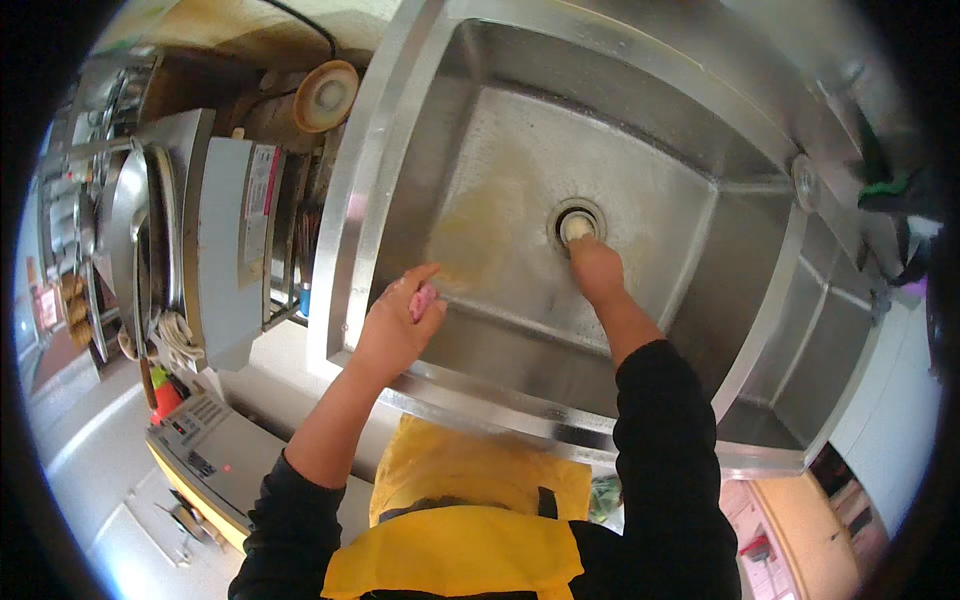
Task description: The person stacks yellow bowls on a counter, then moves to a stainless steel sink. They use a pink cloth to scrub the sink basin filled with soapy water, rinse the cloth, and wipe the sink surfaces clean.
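Note:
Before me is a deep stainless steel sink basin (517, 172) with a thin yellowish wet patch on its floor. My right hand (596, 270) reaches down to the round drain (556, 217), its fingers on a pale, whitish object (577, 226) in the opening; what the object is, I cannot tell. Over the basin's near left corner is my left hand (397, 322), fingers curled around a small pink object (422, 301), possibly a sponge or cloth.
A second steel basin (795, 337) adjoins on the right. An orange-rimmed bowl (326, 96) stands beyond the sink's left edge. Farther left are a wok (129, 195) and a grey metal appliance (225, 232). A white-topped cabinet (217, 442) stands at lower left.

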Demonstrator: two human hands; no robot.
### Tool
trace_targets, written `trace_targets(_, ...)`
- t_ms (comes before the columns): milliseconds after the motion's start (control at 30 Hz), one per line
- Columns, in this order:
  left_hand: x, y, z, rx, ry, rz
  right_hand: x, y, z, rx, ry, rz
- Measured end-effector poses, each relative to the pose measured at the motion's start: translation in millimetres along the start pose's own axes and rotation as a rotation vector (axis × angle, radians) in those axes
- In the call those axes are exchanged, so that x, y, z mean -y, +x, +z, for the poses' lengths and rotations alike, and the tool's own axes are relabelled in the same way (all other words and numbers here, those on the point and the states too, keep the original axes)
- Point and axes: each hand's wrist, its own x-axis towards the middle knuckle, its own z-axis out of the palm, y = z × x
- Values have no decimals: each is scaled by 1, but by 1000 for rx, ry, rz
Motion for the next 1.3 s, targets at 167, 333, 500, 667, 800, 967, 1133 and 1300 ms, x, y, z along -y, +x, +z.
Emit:
trace_targets(167, -7, -16, 1, -56, 94, 26, 3, -15, -24, -115, 56, -10)
trace_targets(333, -2, -20, 4, -143, 64, 7, -1, -15, -25, -311, 178, -62)
trace_targets(500, 10, -15, 16, -377, -68, 57, -2, -20, -34, -278, 189, -58)
trace_targets(667, -22, -14, 2, -21, -943, -565, -9, -28, -46, -214, 188, -74)
trace_targets(800, -26, -23, 23, -58, -1365, -511, -25, -28, -53, -201, 148, -120)
trace_targets(967, -53, -35, 51, -154, -1664, -446, -2, -32, -137, -539, 210, -461)
trace_targets(1133, -95, -50, 70, -266, -1975, -300, 61, -94, -251, -544, 239, -776)
trace_targets(1300, -103, -106, 60, -227, -2146, -69, 132, -170, -280, -506, 321, -1008)
